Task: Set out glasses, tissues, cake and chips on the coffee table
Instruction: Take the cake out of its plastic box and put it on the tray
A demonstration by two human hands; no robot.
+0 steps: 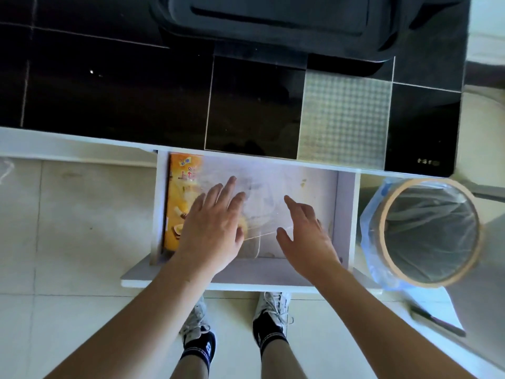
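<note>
A white drawer stands pulled out from under the black-topped coffee table. Inside it, an orange chips box lies along the left wall. A clear plastic container, with something yellow showing at its left edge, lies in the middle of the drawer. My left hand hovers over the chips box and the container's left side, fingers spread. My right hand reaches in over the container's right side, fingers apart. Whether either hand touches the container is unclear. Neither hand holds anything.
A round waste bin with a blue-tinted plastic liner stands just right of the drawer. A dark grey tray rests on the table's far side. My feet in white sneakers stand on pale floor tiles below the drawer front.
</note>
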